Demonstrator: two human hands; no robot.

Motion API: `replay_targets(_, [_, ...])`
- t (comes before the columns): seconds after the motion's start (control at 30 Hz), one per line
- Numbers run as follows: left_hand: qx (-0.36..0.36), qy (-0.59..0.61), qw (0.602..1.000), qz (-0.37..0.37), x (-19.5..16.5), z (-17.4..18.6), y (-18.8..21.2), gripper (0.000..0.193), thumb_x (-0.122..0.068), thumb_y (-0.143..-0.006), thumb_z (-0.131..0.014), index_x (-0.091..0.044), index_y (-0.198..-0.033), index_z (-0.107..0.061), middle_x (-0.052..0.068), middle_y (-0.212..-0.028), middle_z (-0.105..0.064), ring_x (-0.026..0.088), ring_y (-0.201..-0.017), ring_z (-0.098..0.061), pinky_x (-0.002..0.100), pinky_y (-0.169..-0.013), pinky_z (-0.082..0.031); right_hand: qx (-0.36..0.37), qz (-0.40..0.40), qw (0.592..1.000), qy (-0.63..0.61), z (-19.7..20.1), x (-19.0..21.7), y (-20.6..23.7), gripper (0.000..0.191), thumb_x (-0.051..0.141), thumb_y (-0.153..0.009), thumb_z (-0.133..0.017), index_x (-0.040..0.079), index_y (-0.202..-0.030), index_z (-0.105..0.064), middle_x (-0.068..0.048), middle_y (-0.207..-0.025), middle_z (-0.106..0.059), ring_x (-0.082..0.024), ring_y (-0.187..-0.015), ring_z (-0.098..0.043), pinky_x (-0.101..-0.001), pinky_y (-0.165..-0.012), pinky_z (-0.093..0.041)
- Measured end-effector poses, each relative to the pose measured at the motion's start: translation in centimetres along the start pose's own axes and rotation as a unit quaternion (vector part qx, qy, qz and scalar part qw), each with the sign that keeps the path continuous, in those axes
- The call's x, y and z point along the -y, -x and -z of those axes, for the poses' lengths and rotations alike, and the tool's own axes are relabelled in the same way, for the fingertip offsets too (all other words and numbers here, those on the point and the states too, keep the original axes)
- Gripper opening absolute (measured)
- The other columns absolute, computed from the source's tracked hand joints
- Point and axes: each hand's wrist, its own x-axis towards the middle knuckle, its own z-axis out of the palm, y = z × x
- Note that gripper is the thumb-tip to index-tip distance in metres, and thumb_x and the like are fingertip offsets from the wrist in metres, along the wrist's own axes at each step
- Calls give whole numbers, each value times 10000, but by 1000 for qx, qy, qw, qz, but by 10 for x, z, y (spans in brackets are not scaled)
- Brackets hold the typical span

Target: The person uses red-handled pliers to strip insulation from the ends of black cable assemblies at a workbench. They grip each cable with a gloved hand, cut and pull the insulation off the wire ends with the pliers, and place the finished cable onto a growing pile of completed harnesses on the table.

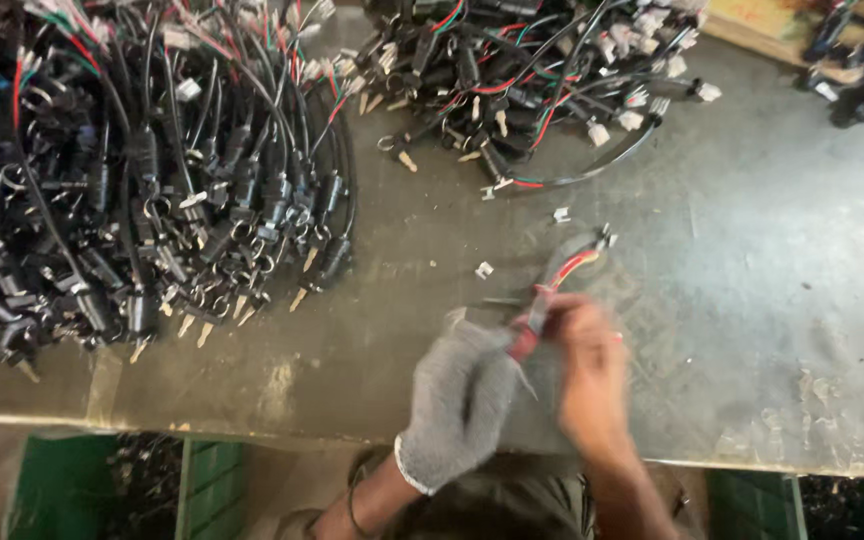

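Gloved left hand (459, 400), bare right hand (592, 372), wire harness (564, 275) between fingers (542, 318)

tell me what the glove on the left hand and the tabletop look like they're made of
Glove on the left hand: grey knitted fabric by its look, matte and fuzzy, with a pale cuff edge. Tabletop: likely sheet metal, dull grey, scuffed and scratched, with a faint sheen; blur leaves finer detail open.

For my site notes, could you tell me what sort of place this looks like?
Probably a cable assembly workshop: heaps of black wire harnesses cover a worn metal workbench, and the gloved left hand and bare right hand work on one red-wired cable.
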Motion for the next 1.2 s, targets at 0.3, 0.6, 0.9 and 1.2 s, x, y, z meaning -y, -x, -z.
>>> replay_targets(0.3, [106,244,915,302,32,-3,2,241,-155,-1070,-505,-34,-1213,-657,11,-970,-618,94,-890,-567,280,-797,-499,210,159,953,-150,-19,-1,70,266,140,-1057,-565,-41,-1207,-440,-156,-998,-574,-173,-784,-608,-356,-606,-538])
replay_targets(0.6, [-137,449,801,373,46,41,-8,563,-462,-974,-353,-10,-1216,-586,110,-1073,-704,245,-1006,-651,401,-858,-530,315,249,855,328,0,31,12,115,75,-891,-705,0,-938,-633,-108,-620,-577,-354,-513,-573,-456,-461,-399])
replay_targets(0.9, [56,281,932,224,-4,39,-8,402,-162,-1010,-567,10,-1371,-605,58,-1028,-630,183,-945,-563,344,-843,-469,162,333,875,311,9,49,-5,260,205,-883,-638,-29,-995,-624,-173,-980,-657,-378,-898,-612,-477,-770,-476])
replay_targets(1.2, [296,13,946,132,-35,-20,23,349,-150,-918,-671,-37,-1240,-597,103,-1101,-665,271,-1020,-627,373,-936,-508,291,-1,929,-227,70,77,-13,269,363,-1022,-503,119,-926,-561,6,-752,-518,-216,-657,-502,-464,-794,-443])
